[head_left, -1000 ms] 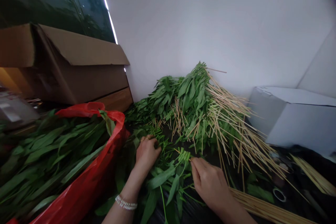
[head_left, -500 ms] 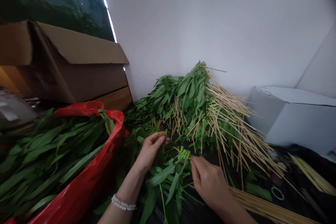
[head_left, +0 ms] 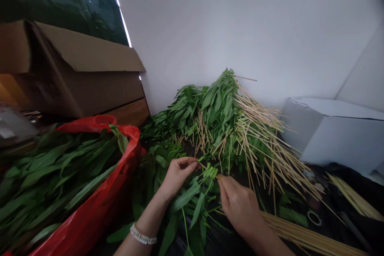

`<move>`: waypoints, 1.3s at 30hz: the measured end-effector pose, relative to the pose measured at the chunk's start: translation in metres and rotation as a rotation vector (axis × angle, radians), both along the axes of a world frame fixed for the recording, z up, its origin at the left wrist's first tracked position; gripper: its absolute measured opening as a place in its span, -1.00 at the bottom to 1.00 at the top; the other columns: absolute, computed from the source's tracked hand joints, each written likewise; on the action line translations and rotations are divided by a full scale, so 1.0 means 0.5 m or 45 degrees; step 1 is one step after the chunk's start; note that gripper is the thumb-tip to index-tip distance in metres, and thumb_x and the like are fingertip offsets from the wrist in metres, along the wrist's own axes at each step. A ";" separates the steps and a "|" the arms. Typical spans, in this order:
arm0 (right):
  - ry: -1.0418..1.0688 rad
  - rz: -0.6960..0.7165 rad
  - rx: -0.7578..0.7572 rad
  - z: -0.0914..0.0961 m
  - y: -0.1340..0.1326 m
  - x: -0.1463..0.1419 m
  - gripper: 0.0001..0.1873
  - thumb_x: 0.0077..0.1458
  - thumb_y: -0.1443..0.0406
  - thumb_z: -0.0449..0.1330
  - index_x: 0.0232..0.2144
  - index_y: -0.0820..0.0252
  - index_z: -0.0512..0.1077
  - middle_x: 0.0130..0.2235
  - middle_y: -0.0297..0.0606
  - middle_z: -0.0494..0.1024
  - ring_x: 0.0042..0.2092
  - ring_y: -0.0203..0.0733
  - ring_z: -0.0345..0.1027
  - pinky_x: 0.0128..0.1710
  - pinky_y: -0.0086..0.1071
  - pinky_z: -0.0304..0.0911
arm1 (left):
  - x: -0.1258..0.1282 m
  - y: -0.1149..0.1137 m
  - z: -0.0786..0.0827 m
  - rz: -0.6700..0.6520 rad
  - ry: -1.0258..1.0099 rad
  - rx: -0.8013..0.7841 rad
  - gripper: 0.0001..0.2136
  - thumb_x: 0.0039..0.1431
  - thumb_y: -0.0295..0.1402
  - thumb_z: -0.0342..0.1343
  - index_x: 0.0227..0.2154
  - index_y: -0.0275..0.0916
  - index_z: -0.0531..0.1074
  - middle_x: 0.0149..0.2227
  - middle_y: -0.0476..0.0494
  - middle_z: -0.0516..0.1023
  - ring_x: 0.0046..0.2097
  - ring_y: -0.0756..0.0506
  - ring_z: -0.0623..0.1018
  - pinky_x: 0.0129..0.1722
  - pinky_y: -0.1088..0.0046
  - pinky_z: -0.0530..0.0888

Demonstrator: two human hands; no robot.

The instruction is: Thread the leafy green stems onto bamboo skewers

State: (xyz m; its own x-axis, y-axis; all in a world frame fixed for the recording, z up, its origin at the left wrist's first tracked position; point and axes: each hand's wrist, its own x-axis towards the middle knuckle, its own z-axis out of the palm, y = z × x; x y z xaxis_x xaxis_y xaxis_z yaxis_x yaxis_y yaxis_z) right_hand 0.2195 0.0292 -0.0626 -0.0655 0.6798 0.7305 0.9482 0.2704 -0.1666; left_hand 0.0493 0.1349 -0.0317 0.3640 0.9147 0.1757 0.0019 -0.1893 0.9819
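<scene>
Up from the loose leaves comes my left hand point(head_left: 177, 173), now meeting the tip of the bamboo skewer point(head_left: 204, 166). Its thumb and fingertips are pressed together there; whether they pinch a bit of stem or the tip itself is too small to tell. My right hand point(head_left: 238, 204) has barely shifted and pinches the skewer's other end, holding it just above the dark surface point(head_left: 330, 216). Folded green stems point(head_left: 211, 172) sit threaded on the skewer between my hands, so the threading has come back to the tip. A heap of skewered greens point(head_left: 222, 116) lies behind, and a red bag point(head_left: 99, 204) of leaves is to the left.
</scene>
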 end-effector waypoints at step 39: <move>0.071 0.029 -0.152 -0.014 0.000 -0.005 -0.70 0.27 0.40 -0.13 -0.31 0.19 0.41 -0.35 -0.24 0.55 -0.33 -0.20 0.49 -0.37 -0.42 0.26 | 0.003 -0.002 -0.023 -0.083 -0.033 -0.216 -0.63 -0.15 -0.10 0.35 -0.39 -0.34 0.60 -0.43 -0.12 0.59 -0.38 -0.02 0.46 -0.33 0.51 0.38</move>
